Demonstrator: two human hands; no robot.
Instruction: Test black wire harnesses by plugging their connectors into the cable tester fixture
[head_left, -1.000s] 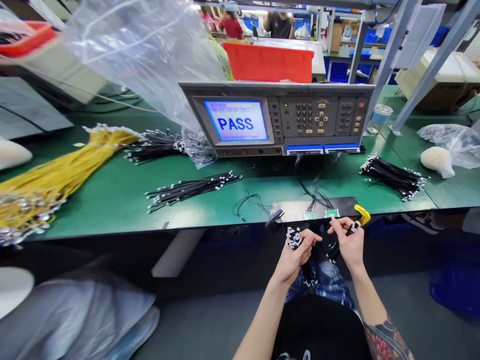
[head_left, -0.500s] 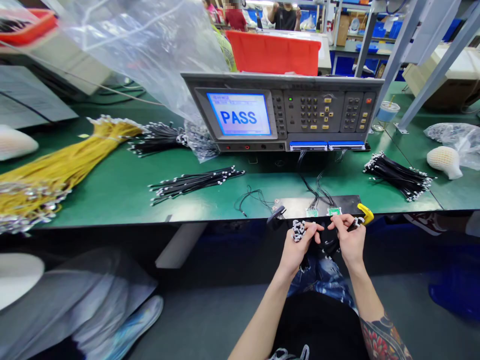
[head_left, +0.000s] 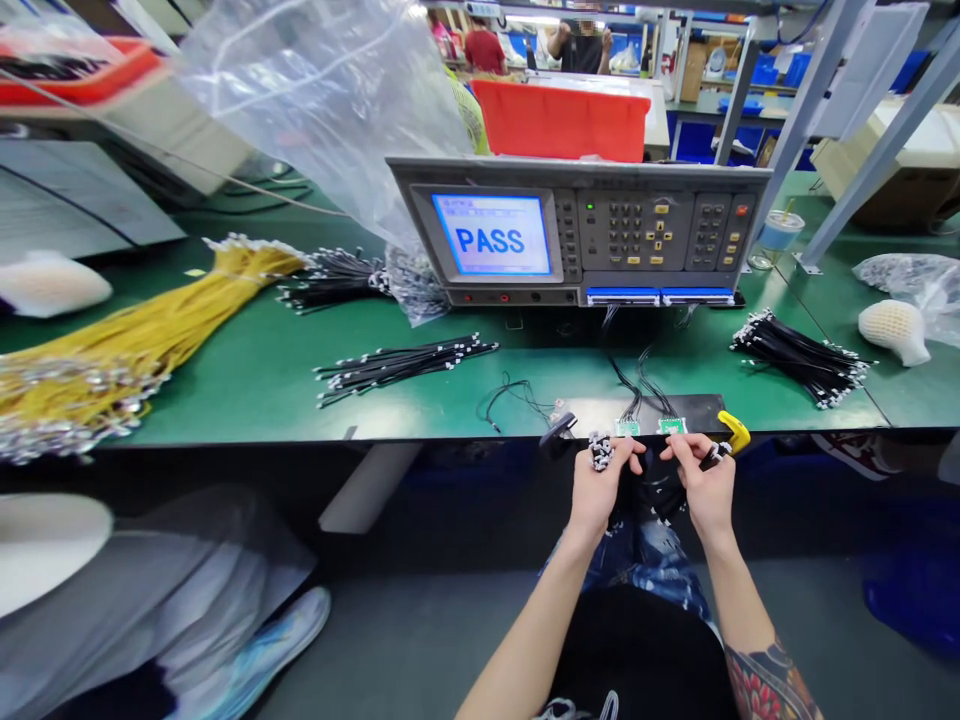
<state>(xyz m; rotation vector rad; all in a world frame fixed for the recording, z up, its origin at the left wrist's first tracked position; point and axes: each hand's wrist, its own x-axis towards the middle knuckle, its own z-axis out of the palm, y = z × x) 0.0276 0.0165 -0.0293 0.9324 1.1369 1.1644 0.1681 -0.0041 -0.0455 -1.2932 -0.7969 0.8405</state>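
At the front edge of a green table [head_left: 262,410], 2 bare hands work beside 2 small circuit boards. The left hand [head_left: 594,485] is curled around a bundle of black cables [head_left: 601,452] tipped with white connectors, its thumb and forefinger reaching towards the other hand. The right hand [head_left: 709,490] grips more black cables [head_left: 718,455], fingertips drawn narrow at the right-hand board [head_left: 673,427]; whether they pinch a connector cannot be told. The tester [head_left: 600,175] behind shows "PASS" in blue capitals, suggesting a completed check with a good result.

Thin black wires hang from its 2 blue sockets to the boards, on a flat, smooth plate [head_left: 697,408] by a glossy yellow handle [head_left: 735,430]. Slender, flexible black cables lie left and right of the plate; a sheaf of yellow wires [head_left: 165,325] fans towards the table's left end, near crinkled clear plastic [head_left: 315,100].
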